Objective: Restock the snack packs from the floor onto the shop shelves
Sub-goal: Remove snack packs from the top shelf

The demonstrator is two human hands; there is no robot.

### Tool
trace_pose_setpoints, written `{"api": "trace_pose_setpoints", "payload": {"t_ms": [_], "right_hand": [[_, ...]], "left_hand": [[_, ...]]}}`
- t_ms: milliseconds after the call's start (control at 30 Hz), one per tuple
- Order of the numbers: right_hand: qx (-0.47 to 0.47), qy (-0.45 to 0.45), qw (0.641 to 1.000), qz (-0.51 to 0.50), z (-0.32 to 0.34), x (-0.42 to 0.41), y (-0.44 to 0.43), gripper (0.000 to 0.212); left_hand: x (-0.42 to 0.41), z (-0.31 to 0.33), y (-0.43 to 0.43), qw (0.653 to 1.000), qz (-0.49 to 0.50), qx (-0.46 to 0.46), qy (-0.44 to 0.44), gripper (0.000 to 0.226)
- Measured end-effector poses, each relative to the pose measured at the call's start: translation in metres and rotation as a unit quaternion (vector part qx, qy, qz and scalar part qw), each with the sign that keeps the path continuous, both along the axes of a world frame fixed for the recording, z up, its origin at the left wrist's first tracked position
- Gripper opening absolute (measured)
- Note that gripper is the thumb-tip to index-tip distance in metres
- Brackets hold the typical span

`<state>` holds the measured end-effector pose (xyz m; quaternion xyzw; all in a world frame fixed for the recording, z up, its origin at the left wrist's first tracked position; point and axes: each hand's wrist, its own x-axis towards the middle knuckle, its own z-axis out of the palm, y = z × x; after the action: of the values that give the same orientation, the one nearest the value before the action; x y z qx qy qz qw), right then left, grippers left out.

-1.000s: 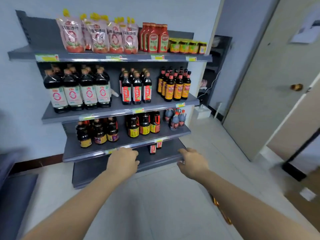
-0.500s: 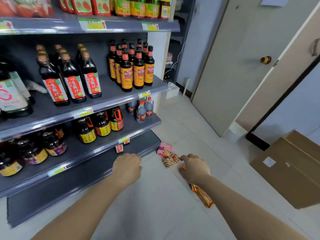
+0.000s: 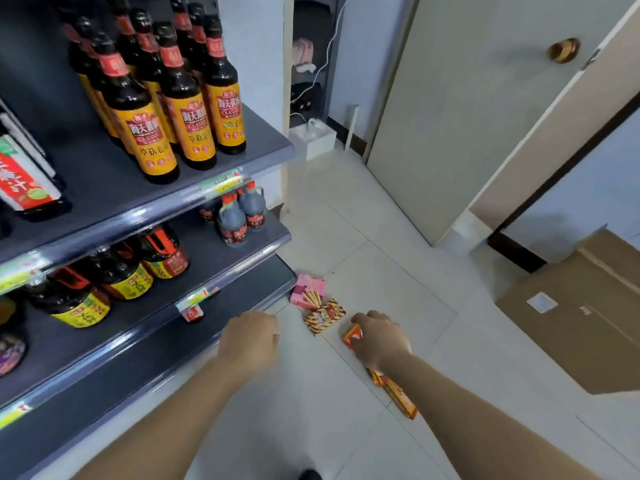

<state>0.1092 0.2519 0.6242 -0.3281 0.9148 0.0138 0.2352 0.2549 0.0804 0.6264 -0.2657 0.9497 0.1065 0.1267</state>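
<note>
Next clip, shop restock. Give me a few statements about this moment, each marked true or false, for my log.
1. The right hand grips the orange snack pack on the floor. True.
2. The left hand holds the pink snack box. False: it holds nothing; the box lies on the floor by the bottom shelf.
3. The patterned snack pack lies between the pink snack box and the orange snack pack. True.
4. The cardboard box sits on a shelf. False: it stands on the floor.
</note>
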Motion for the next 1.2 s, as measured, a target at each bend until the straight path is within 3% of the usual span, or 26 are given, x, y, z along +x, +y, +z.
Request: {"api": "trace_pose_setpoints", "payload": {"t_ms": [533,733,1000,1200], "right_hand": [[0.001,-0.083,0.991,-0.106,-0.165,-0.170,-0.109,0.037],[0.008,-0.103,0.985,-0.139,-0.276,-0.211,-0.134,0.034],[0.001,-0.142,0.979,-0.146,-0.476,-0.258,-0.170,0.029],[-0.029,-0.196,0.964,-0.175,-0.602,-0.280,-0.207,0.034]], "left_hand": [[-0.184,-0.181,-0.105,0.997,-0.030,0.043,-0.053,0.020],[-0.241,-0.297,-0.135,0.996,-0.020,0.062,-0.068,0.021],[-0.294,-0.490,-0.163,0.994,-0.001,0.045,-0.104,0.022],[-0.322,-0.625,-0.184,0.984,-0.017,0.125,-0.126,0.033]]}}
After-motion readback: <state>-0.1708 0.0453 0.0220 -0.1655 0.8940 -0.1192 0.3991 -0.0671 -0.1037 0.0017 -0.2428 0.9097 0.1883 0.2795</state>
